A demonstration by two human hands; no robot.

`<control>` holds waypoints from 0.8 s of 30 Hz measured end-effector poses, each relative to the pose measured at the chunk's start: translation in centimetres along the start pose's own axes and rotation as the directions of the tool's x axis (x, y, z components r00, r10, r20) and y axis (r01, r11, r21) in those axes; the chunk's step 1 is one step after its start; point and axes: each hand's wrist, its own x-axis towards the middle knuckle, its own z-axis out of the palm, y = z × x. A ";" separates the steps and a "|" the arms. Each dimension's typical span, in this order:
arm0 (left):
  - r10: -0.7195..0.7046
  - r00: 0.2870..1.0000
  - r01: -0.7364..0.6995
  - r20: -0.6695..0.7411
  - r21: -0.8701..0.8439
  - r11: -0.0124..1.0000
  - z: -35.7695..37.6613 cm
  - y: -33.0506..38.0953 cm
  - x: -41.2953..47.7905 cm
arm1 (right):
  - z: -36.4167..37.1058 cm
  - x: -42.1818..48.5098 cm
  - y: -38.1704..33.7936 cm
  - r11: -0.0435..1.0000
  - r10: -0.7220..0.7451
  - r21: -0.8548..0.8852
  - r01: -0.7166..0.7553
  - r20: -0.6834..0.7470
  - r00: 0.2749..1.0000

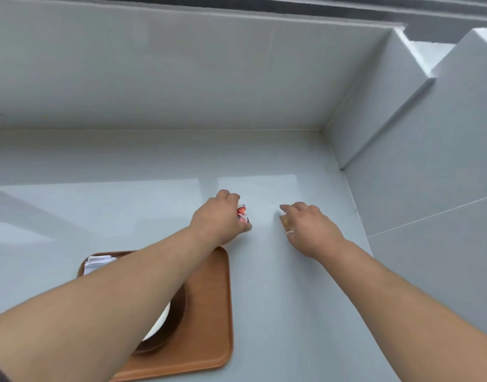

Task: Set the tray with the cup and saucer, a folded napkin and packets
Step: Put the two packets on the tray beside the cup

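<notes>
Two packets lay on the surface beyond the tray: left hand closed on the red packet, right hand pinching the brown packet. Best lifted by their edges, then laid flat beside the napkin.

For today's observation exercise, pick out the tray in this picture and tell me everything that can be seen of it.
The tray is a brown, wood-look rectangle with rounded corners and a low raised rim. It lies flat on the pale counter, near the person. The left forearm crosses over it and hides much of it. On it sit a folded white napkin at the far left corner and a dark saucer bearing something white.
</notes>
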 end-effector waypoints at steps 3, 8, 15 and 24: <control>-0.009 1.000 0.009 0.004 0.068 0.998 0.4 0.7 1.5 | 0.4 1.1 0.7 0.999 -0.010 -0.031 0.011 0.034 0.999; -0.055 0.994 0.048 0.094 0.079 0.996 0.2 0.6 2.5 | 0.1 2.3 0.7 0.991 0.112 0.075 -0.115 0.041 0.993; 0.063 0.972 -0.074 0.226 0.042 0.996 -3.0 -3.5 0.0 | -1.2 1.6 -1.1 0.952 0.225 0.171 -0.252 0.163 0.961; 0.073 0.945 -0.084 0.319 0.022 0.996 -5.2 -9.2 -4.3 | -0.1 -2.0 -9.0 0.424 0.228 0.830 -0.362 0.290 0.930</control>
